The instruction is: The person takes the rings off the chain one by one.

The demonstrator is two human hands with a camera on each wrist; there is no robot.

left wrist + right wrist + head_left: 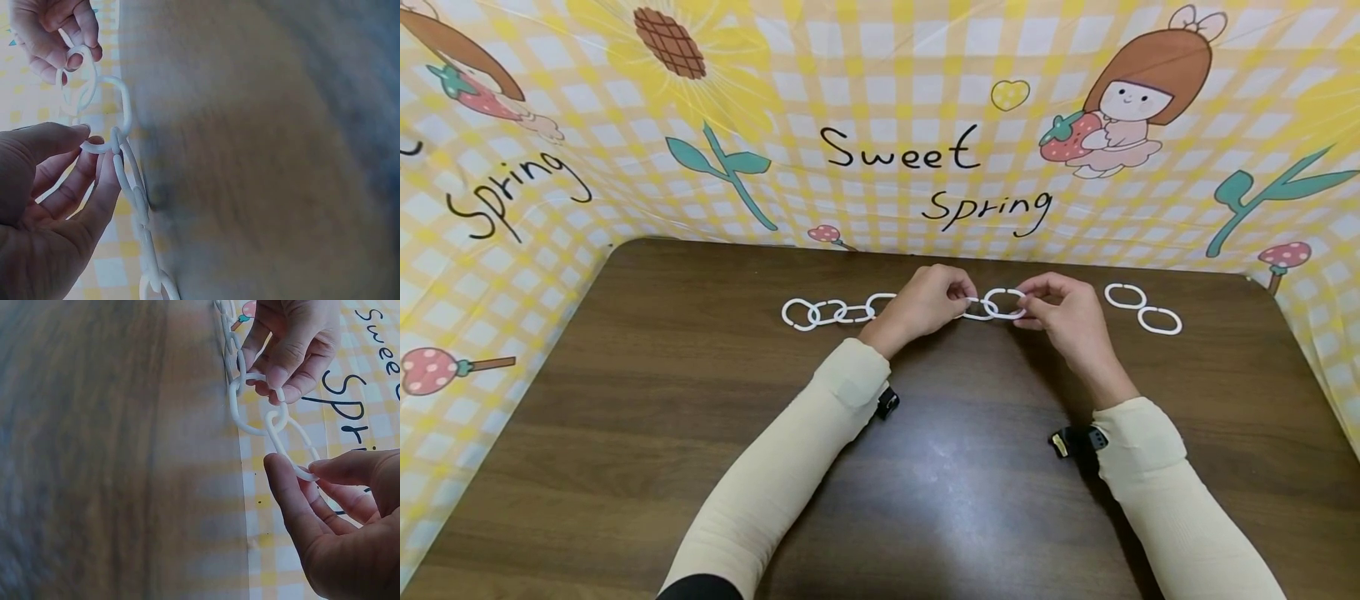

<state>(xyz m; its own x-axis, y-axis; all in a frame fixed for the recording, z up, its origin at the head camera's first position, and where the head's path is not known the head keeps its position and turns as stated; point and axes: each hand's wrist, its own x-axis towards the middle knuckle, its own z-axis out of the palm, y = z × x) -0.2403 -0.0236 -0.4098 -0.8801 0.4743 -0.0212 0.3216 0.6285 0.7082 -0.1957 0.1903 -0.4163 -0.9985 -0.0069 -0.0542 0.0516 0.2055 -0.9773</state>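
1. Head view: a white oval-link chain (869, 312) is stretching along the far part of the brown wood-grain tabletop (700, 400), about twelve o'clock from its middle.
2. Its long axis is running almost from nine to three o'clock, the free end pointing to nine and the other end reaching the right hand (1071, 321).
3. That hand is pinching the end link (1003, 317) between thumb and fingers; this oval's long axis is lying near nine to three.
4. The left hand (925, 304) is pinching the neighbouring link (976, 318), through which the end link is looping.
5. Seen from the right wrist, the end link is slanting from eleven towards five o'clock.
6. At three o'clock from the right hand, an upper loose link (1124, 306) and a lower loose link (1160, 332) are lying together, stepping down towards four; whether they are touching, I cannot tell.
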